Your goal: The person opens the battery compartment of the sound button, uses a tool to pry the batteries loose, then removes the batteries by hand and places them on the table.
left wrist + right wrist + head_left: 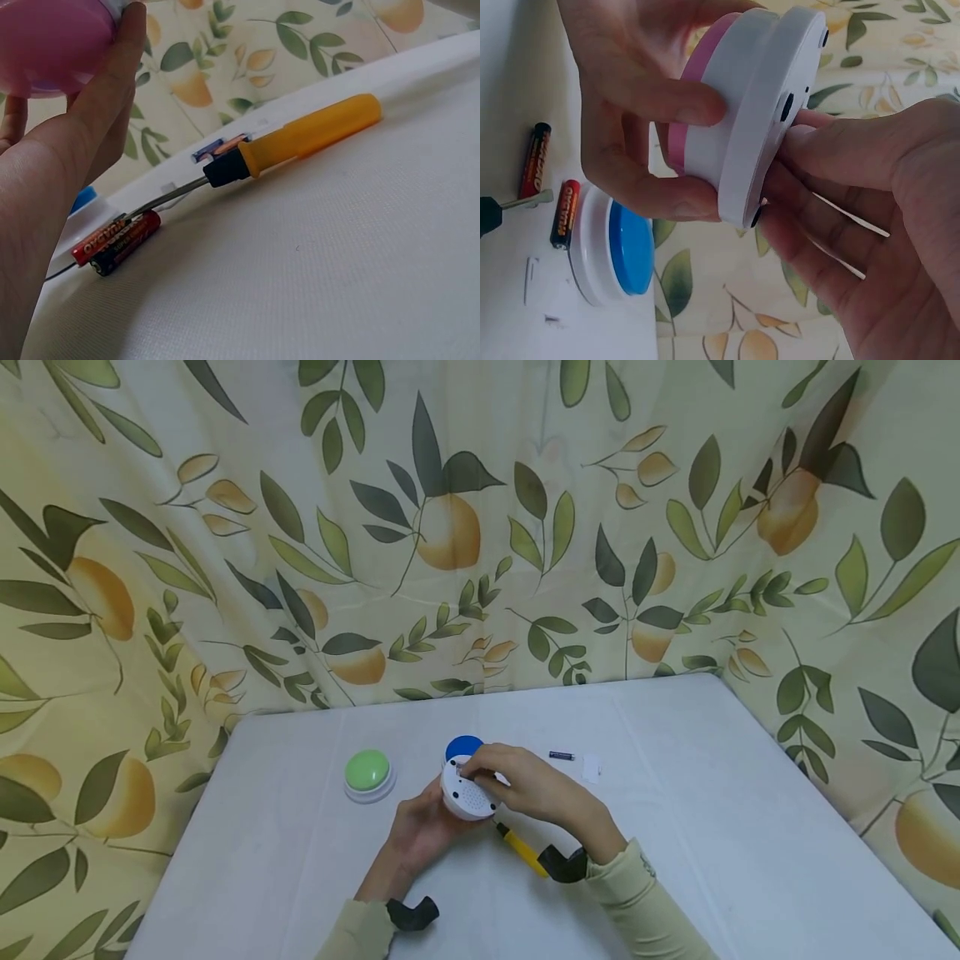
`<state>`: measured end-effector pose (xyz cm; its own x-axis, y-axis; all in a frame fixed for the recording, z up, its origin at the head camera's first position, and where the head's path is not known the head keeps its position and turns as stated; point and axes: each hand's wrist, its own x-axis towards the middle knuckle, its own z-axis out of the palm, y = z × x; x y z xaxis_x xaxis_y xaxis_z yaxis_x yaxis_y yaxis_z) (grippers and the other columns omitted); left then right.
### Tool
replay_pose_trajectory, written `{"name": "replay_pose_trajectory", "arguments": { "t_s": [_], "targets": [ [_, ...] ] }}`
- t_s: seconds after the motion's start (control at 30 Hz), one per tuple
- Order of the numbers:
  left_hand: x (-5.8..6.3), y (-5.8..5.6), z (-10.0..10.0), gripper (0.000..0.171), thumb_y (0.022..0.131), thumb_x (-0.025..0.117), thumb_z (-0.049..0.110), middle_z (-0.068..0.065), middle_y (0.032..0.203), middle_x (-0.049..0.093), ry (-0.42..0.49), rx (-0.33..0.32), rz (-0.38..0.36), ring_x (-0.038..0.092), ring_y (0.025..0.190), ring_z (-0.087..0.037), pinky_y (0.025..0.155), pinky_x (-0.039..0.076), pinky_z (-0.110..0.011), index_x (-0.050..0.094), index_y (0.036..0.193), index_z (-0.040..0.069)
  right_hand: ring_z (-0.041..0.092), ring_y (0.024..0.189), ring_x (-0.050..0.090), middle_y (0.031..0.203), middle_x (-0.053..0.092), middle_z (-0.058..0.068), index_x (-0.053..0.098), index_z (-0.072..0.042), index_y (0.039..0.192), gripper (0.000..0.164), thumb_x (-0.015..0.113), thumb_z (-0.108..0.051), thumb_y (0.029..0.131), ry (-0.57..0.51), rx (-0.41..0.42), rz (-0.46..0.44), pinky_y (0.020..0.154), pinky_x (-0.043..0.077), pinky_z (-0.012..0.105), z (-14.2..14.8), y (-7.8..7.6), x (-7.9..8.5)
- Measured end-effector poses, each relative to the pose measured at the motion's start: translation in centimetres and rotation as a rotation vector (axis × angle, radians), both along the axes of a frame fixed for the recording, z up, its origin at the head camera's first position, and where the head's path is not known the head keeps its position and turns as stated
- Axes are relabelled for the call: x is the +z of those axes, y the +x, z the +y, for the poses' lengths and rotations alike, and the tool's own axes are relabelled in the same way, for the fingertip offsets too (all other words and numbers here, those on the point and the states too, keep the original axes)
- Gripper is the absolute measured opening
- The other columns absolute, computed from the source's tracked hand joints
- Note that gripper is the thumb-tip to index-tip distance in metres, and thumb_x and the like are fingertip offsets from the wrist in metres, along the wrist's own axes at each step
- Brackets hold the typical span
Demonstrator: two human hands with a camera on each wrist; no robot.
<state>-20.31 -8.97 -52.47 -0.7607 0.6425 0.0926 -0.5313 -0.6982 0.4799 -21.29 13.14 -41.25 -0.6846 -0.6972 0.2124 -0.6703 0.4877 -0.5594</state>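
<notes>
My left hand point(420, 831) grips a pink and white push button point(468, 802) by its side, its underside turned up toward the head camera. That underside carries speaker holes, dark feet and a recess near the far edge. In the left wrist view the pink dome point(52, 45) shows between the fingers. My right hand point(532, 785) has its thumb and fingertips at the recess, touching the underside point(795, 97). Whether they pinch something small there I cannot tell, since the fingers cover it. Below the hands lies a yellow screwdriver point(522, 850).
A green push button point(367, 770) stands at left. Behind the hands sits a blue one point(634, 247), with red-and-black batteries point(566, 214) near it. To the right lie a dark battery point(561, 756) and a small white piece point(591, 768). A patterned curtain point(480, 610) hangs behind the table.
</notes>
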Motion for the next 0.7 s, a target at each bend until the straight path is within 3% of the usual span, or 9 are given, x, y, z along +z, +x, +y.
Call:
{"name": "replay_pose_trajectory", "arguments": {
  "t_s": [0.2, 0.37, 0.6, 0.7],
  "targets": [
    [0.38, -0.27, -0.01, 0.079, 0.105, 0.045, 0.013, -0.004, 0.168, 0.024, -0.003, 0.025, -0.007, 0.042, 0.146, -0.024, 0.121, 0.042, -0.047, 0.000, 0.169, 0.019, 0.014, 0.112, 0.063, 0.121, 0.071, -0.002, 0.073, -0.015, 0.120, 0.023, 0.068, -0.005, 0.100, 0.025, -0.034, 0.045, 0.101, 0.059, 0.035, 0.02, -0.22, 0.18],
    [0.09, -0.29, -0.09, 0.078, 0.106, 0.041, 0.013, -0.004, 0.167, 0.025, -0.009, 0.017, 0.030, 0.043, 0.147, -0.023, 0.121, 0.042, -0.047, -0.005, 0.168, 0.017, 0.015, 0.113, 0.064, 0.121, 0.072, -0.002, 0.074, -0.016, 0.120, 0.023, 0.067, -0.005, 0.100, 0.038, -0.040, 0.031, 0.102, 0.058, 0.036, 0.04, -0.16, 0.18],
    [-0.10, -0.05, -0.15, 0.080, 0.105, 0.044, 0.012, -0.006, 0.173, 0.013, 0.002, 0.025, 0.008, 0.040, 0.149, -0.025, 0.121, 0.041, -0.050, -0.004, 0.169, 0.018, 0.014, 0.112, 0.064, 0.120, 0.072, -0.003, 0.074, -0.016, 0.119, 0.024, 0.067, -0.004, 0.100, 0.025, -0.025, 0.034, 0.100, 0.059, 0.035, 0.02, -0.06, 0.04],
    [-0.16, 0.06, -0.17, 0.079, 0.105, 0.043, 0.012, -0.006, 0.173, 0.015, 0.007, 0.024, 0.007, 0.039, 0.149, -0.025, 0.121, 0.041, -0.050, -0.004, 0.169, 0.018, 0.013, 0.112, 0.064, 0.119, 0.072, -0.004, 0.074, -0.016, 0.118, 0.023, 0.067, -0.004, 0.100, 0.017, -0.019, 0.030, 0.100, 0.059, 0.034, 0.01, -0.01, -0.03]
  ]
}}
